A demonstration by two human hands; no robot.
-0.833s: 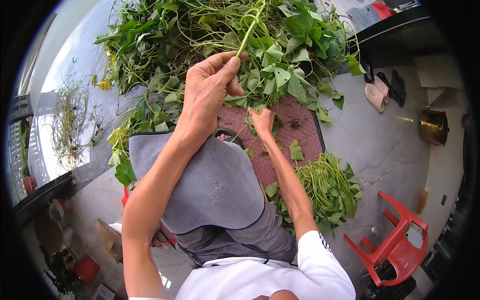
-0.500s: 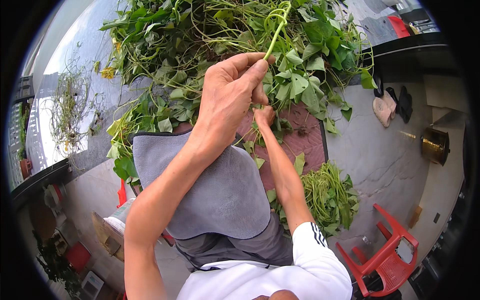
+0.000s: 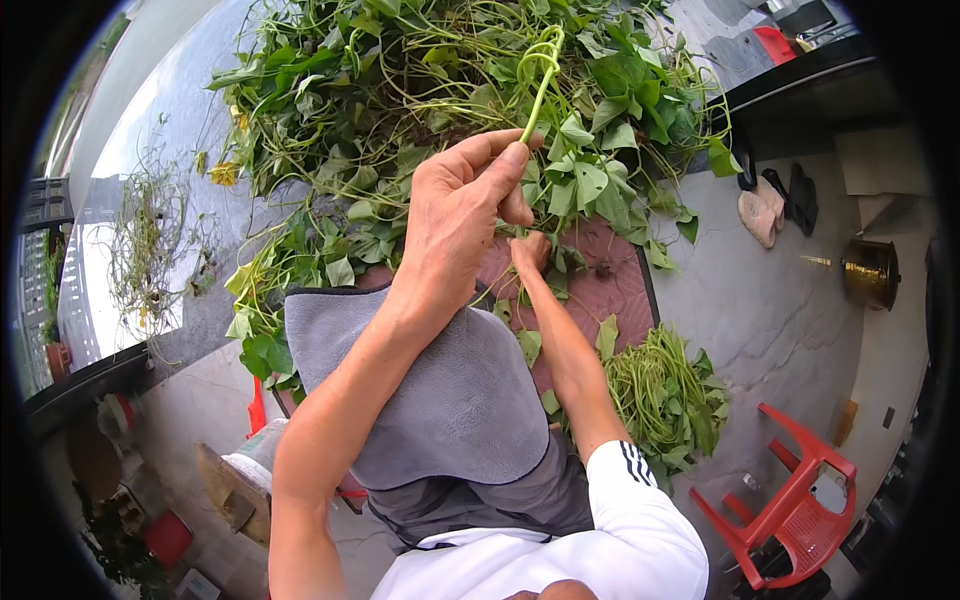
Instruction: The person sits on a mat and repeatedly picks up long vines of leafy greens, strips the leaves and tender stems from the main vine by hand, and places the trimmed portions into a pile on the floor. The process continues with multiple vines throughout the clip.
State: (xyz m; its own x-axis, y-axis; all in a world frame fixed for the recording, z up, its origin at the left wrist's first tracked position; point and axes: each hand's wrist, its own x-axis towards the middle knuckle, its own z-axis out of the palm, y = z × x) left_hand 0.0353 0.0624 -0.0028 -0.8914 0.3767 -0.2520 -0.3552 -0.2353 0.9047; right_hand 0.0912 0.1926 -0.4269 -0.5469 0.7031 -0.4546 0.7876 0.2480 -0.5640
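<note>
My left hand (image 3: 452,205) is raised in the middle, its thumb and fingers pinched on a few pale green leaf stems (image 3: 541,95) whose curled ends point up and away. Lower and just right of it, my right hand (image 3: 532,252) is closed near some leaves over the reddish mat (image 3: 610,270). What its fingers hold is hidden from me. Beyond both hands lies a big heap of leafy green vines (image 3: 400,130), like sweet potato greens. To the right of my right forearm rests a bundle of picked stems with leaves (image 3: 655,385).
A grey cloth (image 3: 450,390) covers my lap. Red plastic chair (image 3: 800,510) stands at lower right. Slippers (image 3: 765,212) and a brass-coloured pot (image 3: 870,275) are at far right. Thin vine scraps (image 3: 150,240) lie at left, with a white bucket (image 3: 255,455) below.
The view has shifted a little, so the heap sits lower in the picture. My hands keep nearly the same pose, the left still pinching the stems.
</note>
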